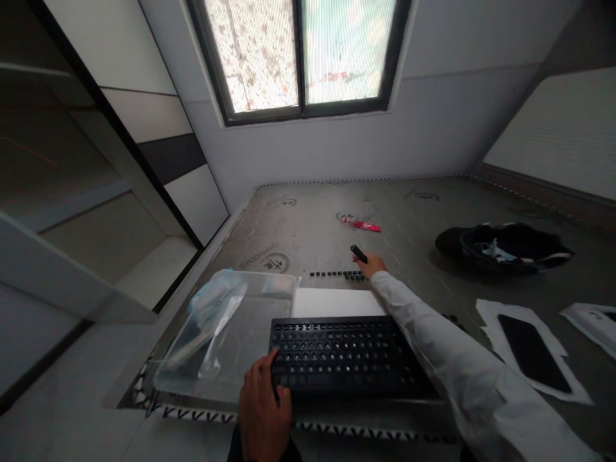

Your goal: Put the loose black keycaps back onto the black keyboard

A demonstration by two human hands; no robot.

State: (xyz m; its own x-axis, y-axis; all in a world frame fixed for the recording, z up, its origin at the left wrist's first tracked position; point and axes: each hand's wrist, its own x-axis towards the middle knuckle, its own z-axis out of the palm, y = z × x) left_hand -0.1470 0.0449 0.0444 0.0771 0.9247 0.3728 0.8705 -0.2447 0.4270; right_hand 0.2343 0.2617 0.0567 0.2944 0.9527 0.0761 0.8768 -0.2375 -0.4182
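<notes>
A black keyboard (337,356) lies in front of me, and its upper area shows bare round switch spots with keycaps off. My left hand (265,398) grips the keyboard's left end, fingers at the side and thumb by the front corner. Beyond the keyboard my right hand (373,264) is closed around a small black stick-like tool (359,254), whose kind I cannot make out. Just beside that hand, loose black keycaps (332,274) lie in a row, with a shorter second row below. A white sheet (339,303) lies between the keycaps and the keyboard.
Left of the keyboard sits a clear plastic tray (269,298) with plastic wrapping inside. A red packet (360,224) lies farther back. To the right are a black cap (510,247), a dark phone (534,353) on white paper and a white box (594,327). The mattress (312,205) reaches the wall.
</notes>
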